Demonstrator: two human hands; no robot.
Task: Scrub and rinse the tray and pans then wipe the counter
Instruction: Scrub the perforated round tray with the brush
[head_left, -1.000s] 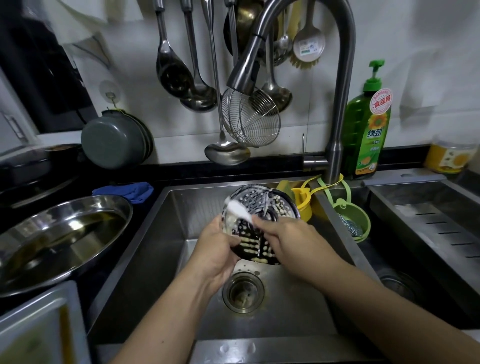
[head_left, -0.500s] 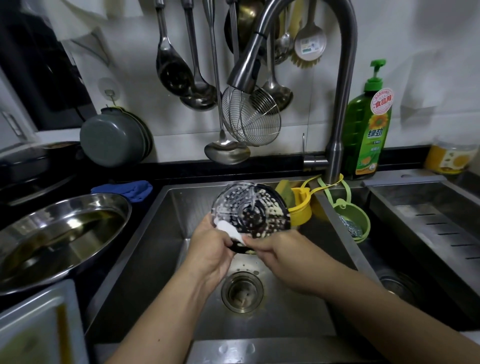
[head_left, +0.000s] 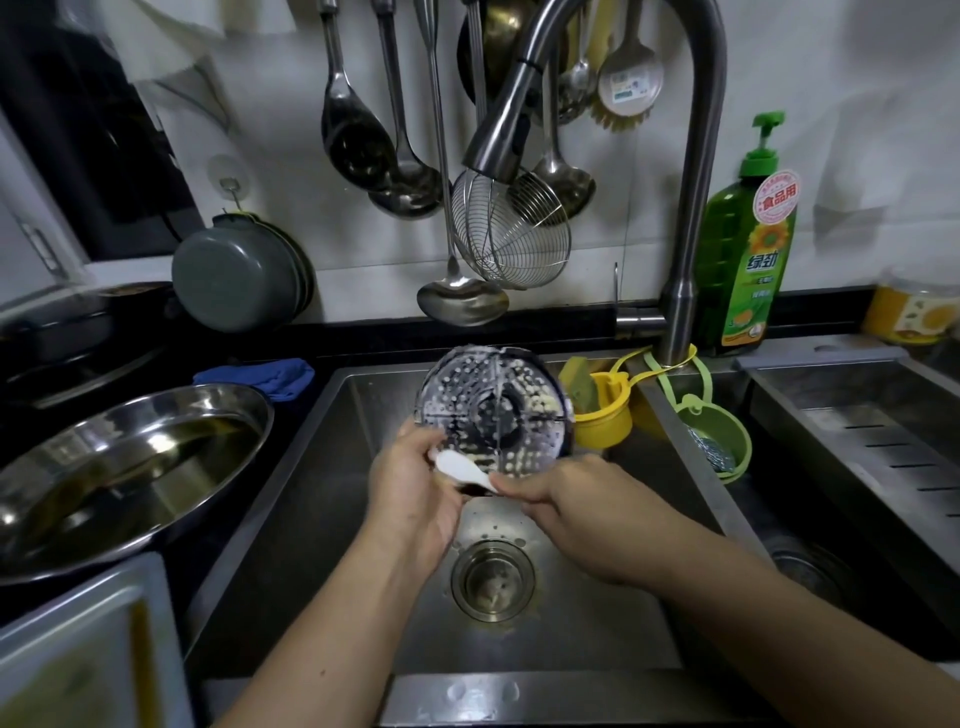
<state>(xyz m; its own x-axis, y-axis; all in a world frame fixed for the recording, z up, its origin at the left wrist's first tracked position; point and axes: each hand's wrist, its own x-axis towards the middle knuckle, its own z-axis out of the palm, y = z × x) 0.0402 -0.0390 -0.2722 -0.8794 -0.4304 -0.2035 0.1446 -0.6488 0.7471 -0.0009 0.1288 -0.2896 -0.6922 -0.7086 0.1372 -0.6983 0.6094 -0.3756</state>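
Over the sink I hold a round, dark, perforated tray, nearly upright and covered in soap foam. My left hand grips its lower left edge. My right hand pinches a small white scrubber that lies against the tray's lower rim, between my two hands. The faucet head hangs above the tray, and I see no water running. A wide steel pan with liquid in it sits on the left counter.
A white rectangular tray lies at the bottom left and a blue cloth behind the steel pan. Yellow and green cups hang by the faucet base. A green detergent bottle stands behind. Ladles hang on the wall.
The tray has tipped up and moved slightly toward the wall. My right hand has brought the scrubber from the tray's upper left down to its lower edge.
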